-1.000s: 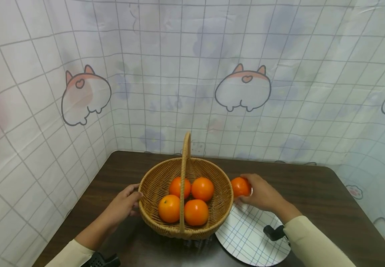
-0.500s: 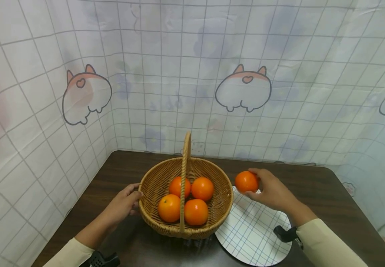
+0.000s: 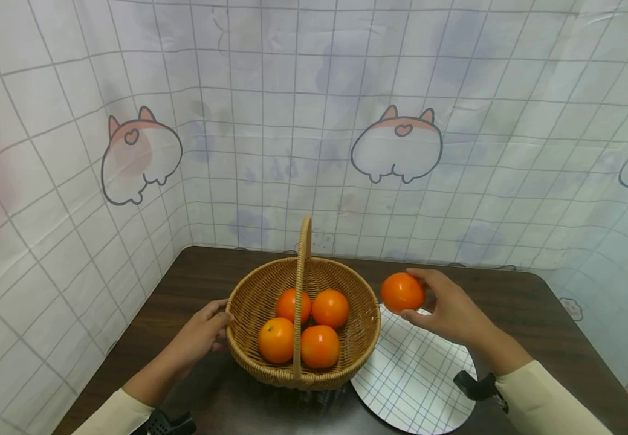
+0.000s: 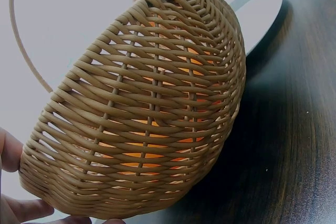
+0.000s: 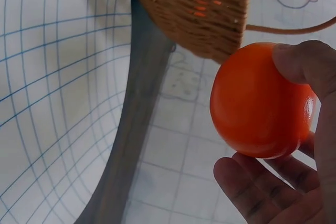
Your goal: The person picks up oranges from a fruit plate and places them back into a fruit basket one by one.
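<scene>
In the head view a wicker basket (image 3: 254,290) with a tall handle stands mid-table, holding several oranges (image 3: 320,346). My left hand (image 3: 202,331) grips its left rim, thumb over the edge and fingers on the outer side. The left wrist view shows the basket's woven wall (image 4: 152,98) close up, with orange colour through the gaps. Right of the basket, my right hand (image 3: 449,305) holds a single orange (image 3: 402,293) between thumb and fingers, raised above the far part of a round white plate (image 3: 417,374) with blue grid lines. In the right wrist view this orange (image 5: 262,103) looks smooth and glossy.
A dark wooden table (image 3: 216,266) lies beneath everything. White cloth (image 3: 270,121) with a grid and animal drawings hangs behind it and along both sides. The basket's handle (image 3: 303,272) arches up over the oranges. The plate's left edge lies close against the basket.
My right hand has moved right and slightly up with the orange, away from the basket's right rim, baring more of the plate. The left hand and the basket have stayed in place.
</scene>
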Motion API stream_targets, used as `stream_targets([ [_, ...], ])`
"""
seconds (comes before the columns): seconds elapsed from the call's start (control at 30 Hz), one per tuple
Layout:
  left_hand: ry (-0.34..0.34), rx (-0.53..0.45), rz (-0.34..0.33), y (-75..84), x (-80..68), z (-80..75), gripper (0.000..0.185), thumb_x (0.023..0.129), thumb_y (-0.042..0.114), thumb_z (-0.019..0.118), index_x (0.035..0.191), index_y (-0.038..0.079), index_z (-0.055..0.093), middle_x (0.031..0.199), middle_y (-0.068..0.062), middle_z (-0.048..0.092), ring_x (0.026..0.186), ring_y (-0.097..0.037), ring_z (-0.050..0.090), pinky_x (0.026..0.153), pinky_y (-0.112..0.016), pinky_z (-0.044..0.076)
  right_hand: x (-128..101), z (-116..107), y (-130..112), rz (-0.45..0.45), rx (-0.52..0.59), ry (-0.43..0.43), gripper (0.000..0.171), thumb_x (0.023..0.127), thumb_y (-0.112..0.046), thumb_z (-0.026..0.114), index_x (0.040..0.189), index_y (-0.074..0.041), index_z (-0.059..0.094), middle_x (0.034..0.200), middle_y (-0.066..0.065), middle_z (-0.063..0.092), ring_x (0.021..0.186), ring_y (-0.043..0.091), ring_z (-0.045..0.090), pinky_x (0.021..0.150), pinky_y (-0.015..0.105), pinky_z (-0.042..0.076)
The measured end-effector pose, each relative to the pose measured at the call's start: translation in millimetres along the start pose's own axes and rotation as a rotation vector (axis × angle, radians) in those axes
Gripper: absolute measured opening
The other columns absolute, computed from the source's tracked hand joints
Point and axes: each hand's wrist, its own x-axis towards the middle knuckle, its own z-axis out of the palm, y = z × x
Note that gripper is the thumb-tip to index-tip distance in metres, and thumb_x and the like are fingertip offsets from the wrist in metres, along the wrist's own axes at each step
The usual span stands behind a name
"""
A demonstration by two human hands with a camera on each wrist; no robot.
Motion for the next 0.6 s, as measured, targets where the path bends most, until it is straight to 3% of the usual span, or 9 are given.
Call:
stream_targets([
  [0.33,0.010,0.010,0.000,0.1,-0.1,0.4,0.055,0.108,0.028,0.047,0.154,0.001,0.035,0.134,-0.024,0.058,0.109,-0.032,0.067,0.084,-0.049,0.059,3,-2,-24,-0.123,0.028,0.013,0.082,0.080,-0.021,0.091,0.148,-0.007,0.047,0.138,0.009,0.055,0.095,0.015,0.063,0.077,0.036,0.061],
  [0.6,0.012,0.007,-0.011,0.2,-0.4,1.0,0.055,0.108,0.028,0.047,0.154,0.001,0.035,0.134,-0.024,0.057,0.110,-0.032,0.066,0.085,-0.049,0.059,8,4,-41,-0.143,0.046,-0.028,0.083,0.080,-0.023,0.090,0.148,-0.007,0.046,0.137,0.007,0.055,0.093,0.011,0.064,0.078,0.034,0.060],
])
